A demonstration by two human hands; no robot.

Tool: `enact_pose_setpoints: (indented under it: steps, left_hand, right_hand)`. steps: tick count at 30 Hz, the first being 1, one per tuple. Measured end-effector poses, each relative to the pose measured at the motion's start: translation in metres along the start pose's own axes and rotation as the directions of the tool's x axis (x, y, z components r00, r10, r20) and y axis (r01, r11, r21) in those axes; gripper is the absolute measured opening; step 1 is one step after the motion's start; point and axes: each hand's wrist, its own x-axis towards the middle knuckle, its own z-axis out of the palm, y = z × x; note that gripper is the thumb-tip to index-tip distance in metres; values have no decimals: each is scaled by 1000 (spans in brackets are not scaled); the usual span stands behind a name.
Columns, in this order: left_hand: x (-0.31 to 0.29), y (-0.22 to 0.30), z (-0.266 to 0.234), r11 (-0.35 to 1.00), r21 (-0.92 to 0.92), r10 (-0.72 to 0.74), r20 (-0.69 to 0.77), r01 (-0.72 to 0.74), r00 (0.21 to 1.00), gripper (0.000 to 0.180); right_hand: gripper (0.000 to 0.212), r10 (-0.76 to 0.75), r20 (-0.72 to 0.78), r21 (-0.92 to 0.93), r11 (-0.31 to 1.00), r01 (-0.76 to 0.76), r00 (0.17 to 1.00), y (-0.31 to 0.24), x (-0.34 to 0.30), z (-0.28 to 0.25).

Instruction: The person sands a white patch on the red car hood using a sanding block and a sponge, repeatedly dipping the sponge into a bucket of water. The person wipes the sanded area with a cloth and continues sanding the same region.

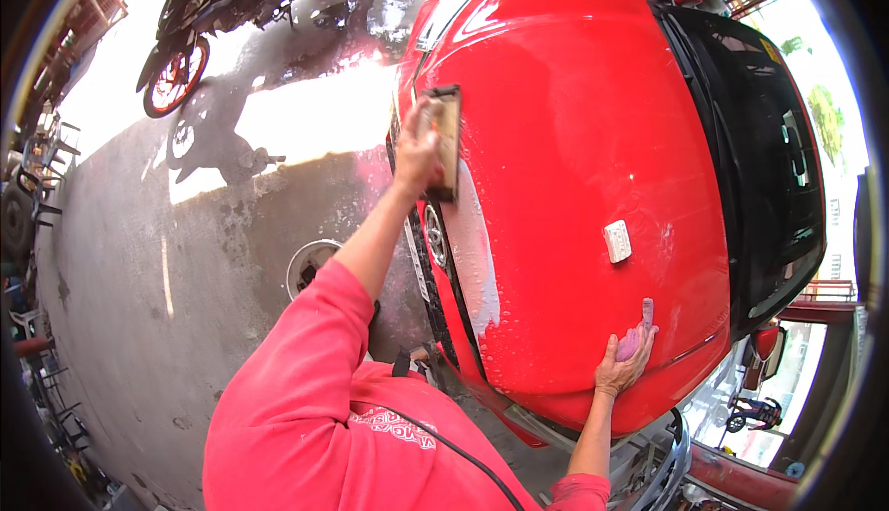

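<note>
On the front edge of a red car hood [574, 122], my left hand [419, 152] grips a long, narrow sanding block [448, 141]; hand and block are slightly blurred. Beside the block, a whitish, wet-looking patch [477, 256] runs along the front of the hood. My right hand [626, 363] rests low on the hood's right side, its fingers around a pinkish-purple piece [631, 344] whose kind I cannot make out. A pale strip [647, 312] shows past the fingertips. Farther up the hood lies a small white rectangular block [617, 242], apart from both hands.
A round white-rimmed bucket [310, 266] stands on the concrete floor [139, 252] left of the car. Motorcycles [199, 11] are parked at the upper left, with chairs [37, 187] along the left rim. The dark windshield [755, 159] lies beyond the hood. A dark cord [454, 446] crosses my shirt.
</note>
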Motion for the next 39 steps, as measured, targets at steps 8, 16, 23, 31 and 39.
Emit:
enact_pose_setpoints:
  steps: [8, 16, 23, 31, 39]
  left_hand:
    - [-54, -33, 29, 941, 93, 316, 90, -324, 944, 75]
    - [65, 12, -51, 975, -221, -13, -119, -13, 993, 66]
    - [-42, -53, 22, 819, 204, 518, 141, -536, 844, 75]
    - [59, 13, -27, 988, -144, 25, -232, -60, 972, 77]
    - [-18, -31, 4, 786, 308, 527, 121, -536, 841, 73]
  right_hand:
    - [74, -11, 12, -15, 1000, 11, 1000, 0, 5, 1]
    - [72, -27, -5, 43, 999, 27, 1000, -11, 14, 10]
    - [72, -28, 11, 36, 999, 28, 1000, -7, 14, 4]
    - [72, -22, 9, 54, 998, 22, 1000, -10, 13, 10]
    - [73, 2, 33, 25, 1000, -3, 999, -6, 10, 2]
